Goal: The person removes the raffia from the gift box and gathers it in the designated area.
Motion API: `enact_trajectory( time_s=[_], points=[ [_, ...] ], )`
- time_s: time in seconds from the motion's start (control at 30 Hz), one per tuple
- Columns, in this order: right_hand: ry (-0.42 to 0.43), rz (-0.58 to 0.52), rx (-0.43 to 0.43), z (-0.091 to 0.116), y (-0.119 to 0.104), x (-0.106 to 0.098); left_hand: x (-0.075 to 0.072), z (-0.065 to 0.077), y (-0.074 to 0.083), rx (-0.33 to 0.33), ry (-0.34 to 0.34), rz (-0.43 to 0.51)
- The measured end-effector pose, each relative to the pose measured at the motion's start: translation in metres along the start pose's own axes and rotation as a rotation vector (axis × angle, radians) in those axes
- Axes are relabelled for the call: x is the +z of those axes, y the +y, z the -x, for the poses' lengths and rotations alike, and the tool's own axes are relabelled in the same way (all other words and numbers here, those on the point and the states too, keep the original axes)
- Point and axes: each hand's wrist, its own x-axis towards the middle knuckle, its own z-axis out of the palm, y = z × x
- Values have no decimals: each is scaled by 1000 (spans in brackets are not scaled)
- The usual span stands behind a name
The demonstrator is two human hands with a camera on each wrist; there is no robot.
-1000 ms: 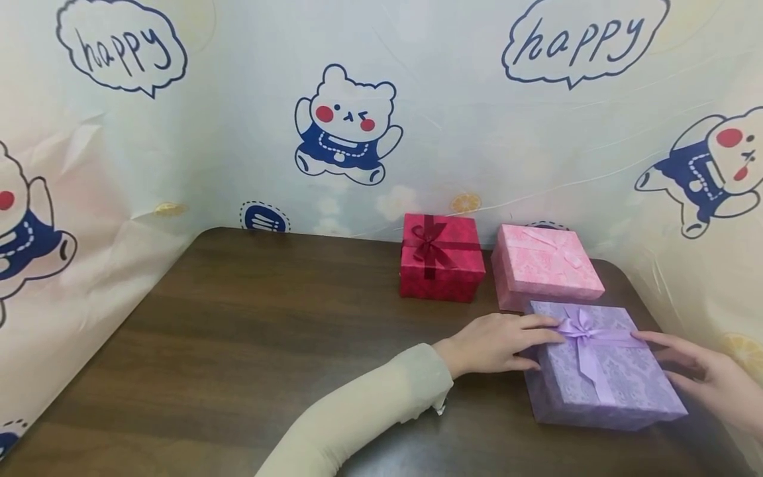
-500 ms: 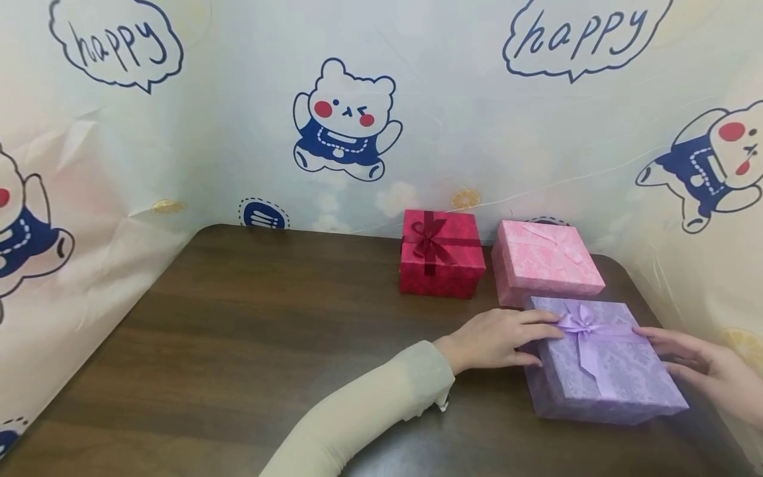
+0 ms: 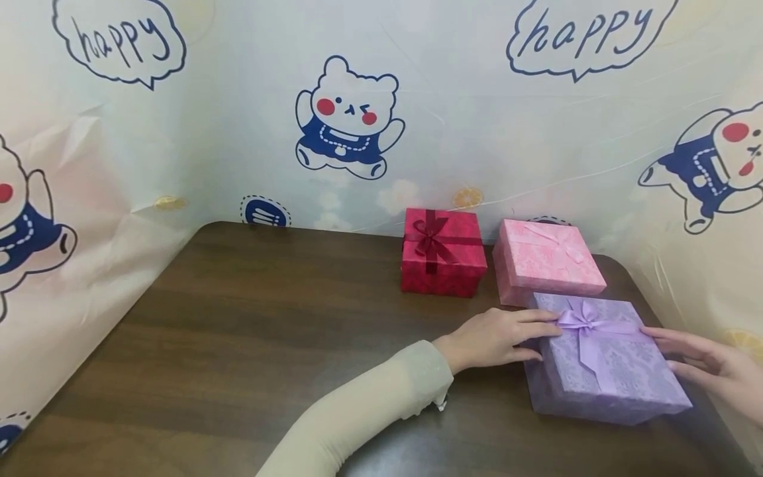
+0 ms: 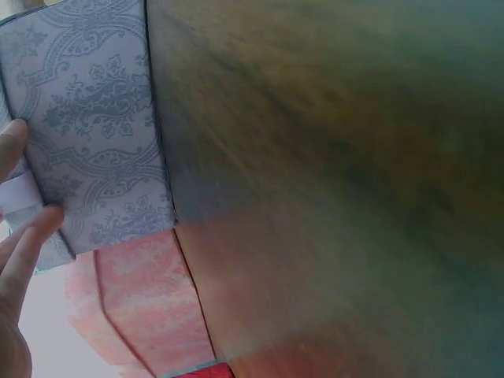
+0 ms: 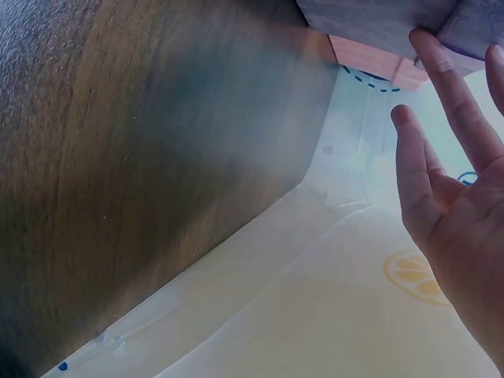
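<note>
My left hand [image 3: 491, 339]: fingers fairly straight, tips touching the left of the lavender box [image 3: 632, 371].
My right hand [image 3: 712, 371]: fingers extended, touching its right edge.
Lavender box: near the right edge of the table [image 3: 268, 331], before the pink box [image 3: 548, 262].
Room: table surface stretches broadly leftward.

A person's pale-sleeved left arm [image 3: 363, 407] stretches from near seven o'clock toward two, the left hand [image 3: 491, 339] at four o'clock with its back upward, fingers [image 3: 536, 330] extended toward three, thumb [image 3: 523, 356] apart. The right hand [image 3: 709, 364], between three and four o'clock, angles in, fingers [image 3: 675, 338] spread toward ten.
</note>
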Motion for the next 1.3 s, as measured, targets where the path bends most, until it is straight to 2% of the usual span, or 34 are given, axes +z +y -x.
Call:
enact_trajectory(
  time_s=[0.13,0.33,0.57,0.73,0.83,0.93,1.07,1.3],
  points=[
    [10,25,12,1,-2,-1,-2,0,0,5,10,14],
    [18,-62,-27,2,2,-2,-2,-1,1,10,45,64],
    [-12,-80,-69,4,5,-5,-2,-1,1,5,72,73],
    [-39,-255,-57,6,4,-7,-4,-4,0,1,88,95],
    [-60,-412,-102,6,8,-8,-6,-6,0,2,94,102],
    [-64,-504,-148,6,13,-10,-6,-7,0,-1,103,111],
    [-41,-478,-163,4,13,-15,-7,-8,0,-10,120,116],
    [-62,-436,-189,-2,12,-21,-10,-8,-2,-25,141,121]
  ],
)
